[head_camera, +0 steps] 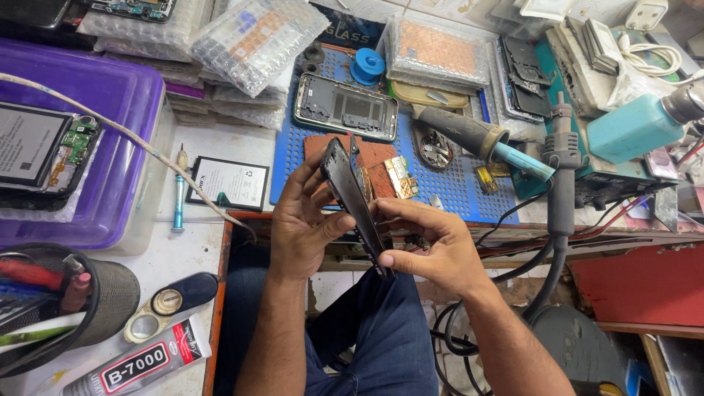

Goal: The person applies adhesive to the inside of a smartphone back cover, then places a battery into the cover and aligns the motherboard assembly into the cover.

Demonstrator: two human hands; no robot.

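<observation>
1. Nearest to you, your right hand [433, 246] and left hand [304, 220] meet above your lap, both clamped on a thin dark phone panel [352, 194] held edge-on and tilted.
2. Your left hand grips the panel's upper half from the left, thumb across its face; your right hand pinches the lower end, one fingertip [386, 259] at the bottom corner.
3. The panel sits just in front of the bench edge, over your blue trousers [374, 330].
4. Just behind your hands lies a blue perforated work mat [455, 191], carrying a reddish-brown pad [378, 155] and a small gold-coloured part [400, 176].
5. Farther back on the mat, a phone frame [346, 107] lies flat with a blue tape roll [367, 64] beyond it.
6. Right of the mat, a black-handled soldering iron [469, 136] lies near a teal bottle [634, 126].
7. Left of the mat, a flat rectangular battery with a white label [229, 182] lies beside a teal-handled screwdriver [178, 194].
8. At far left, a purple plastic box [110, 95] holds an opened phone [44, 150].
9. Bubble-wrap packets [253, 37] are stacked at the back.
10. At bottom left, a glue tube with a red-and-black label [139, 363] lies beside a dark round cup of tools [110, 297].
</observation>
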